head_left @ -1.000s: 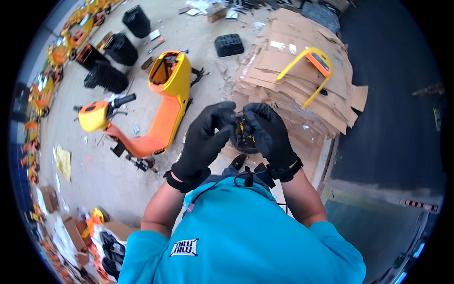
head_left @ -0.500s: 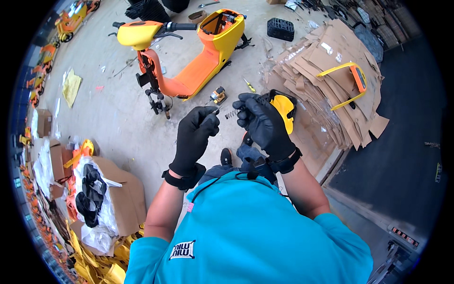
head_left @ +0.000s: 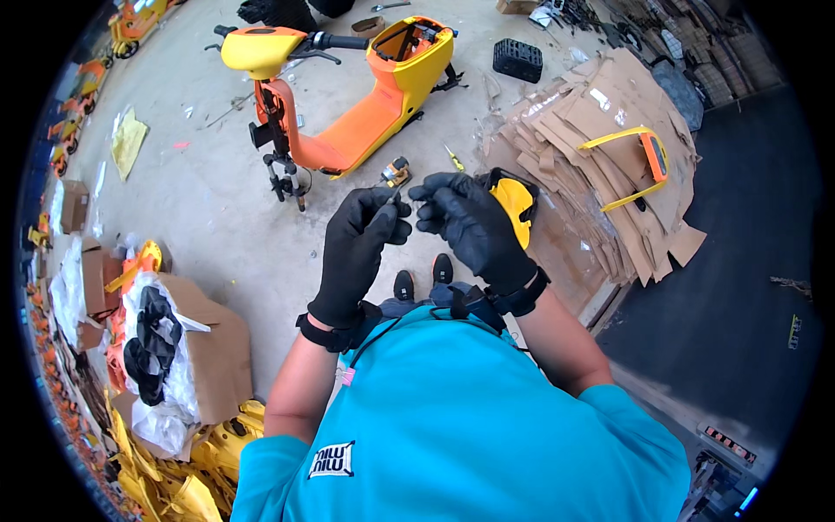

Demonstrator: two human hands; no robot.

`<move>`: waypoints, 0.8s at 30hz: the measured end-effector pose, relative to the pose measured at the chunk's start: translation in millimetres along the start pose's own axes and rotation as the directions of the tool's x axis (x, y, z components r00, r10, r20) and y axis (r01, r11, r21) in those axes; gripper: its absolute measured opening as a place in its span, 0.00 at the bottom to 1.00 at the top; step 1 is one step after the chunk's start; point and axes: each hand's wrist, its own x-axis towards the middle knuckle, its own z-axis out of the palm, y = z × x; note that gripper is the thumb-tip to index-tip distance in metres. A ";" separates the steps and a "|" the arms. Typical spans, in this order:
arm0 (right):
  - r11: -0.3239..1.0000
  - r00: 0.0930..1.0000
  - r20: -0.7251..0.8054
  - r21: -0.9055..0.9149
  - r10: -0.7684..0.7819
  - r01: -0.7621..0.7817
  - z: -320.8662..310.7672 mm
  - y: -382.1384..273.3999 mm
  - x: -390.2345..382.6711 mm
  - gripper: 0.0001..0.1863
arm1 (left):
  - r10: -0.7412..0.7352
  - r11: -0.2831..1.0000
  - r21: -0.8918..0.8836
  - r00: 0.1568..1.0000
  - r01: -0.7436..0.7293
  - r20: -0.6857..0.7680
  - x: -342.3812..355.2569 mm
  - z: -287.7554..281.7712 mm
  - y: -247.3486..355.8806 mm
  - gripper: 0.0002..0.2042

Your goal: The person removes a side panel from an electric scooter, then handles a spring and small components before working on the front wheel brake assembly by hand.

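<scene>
Grey piece (head_left: 393, 197) in left hand (head_left: 358, 233)

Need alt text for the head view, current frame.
A black-gloved left hand appears to pinch a small thin piece, too small to identify, near the black-gloved right hand, whose fingers are curled. Beyond, a yellow-and-orange scooter stands on a pale floor. Flattened cardboard is piled at right.

Head-worn fisheye view, facing downward
</scene>
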 end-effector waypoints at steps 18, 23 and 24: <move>0.890 0.980 -0.200 -0.449 -0.010 -0.083 -29.0 -13.1 -13.9 0.16 | -0.144 0.989 0.045 0.989 0.143 0.012 0.4 3.3 -38.6 0.09; 0.892 0.976 -0.211 -0.428 0.054 -0.142 -42.2 -3.8 -19.4 0.16 | -0.219 0.975 0.051 0.974 0.216 0.063 -12.7 -5.1 -47.3 0.09; 0.888 0.978 -0.203 -0.441 0.042 -0.130 -46.9 -0.3 -20.6 0.16 | -0.211 0.977 0.047 0.975 0.208 0.063 -15.1 -4.1 -48.4 0.09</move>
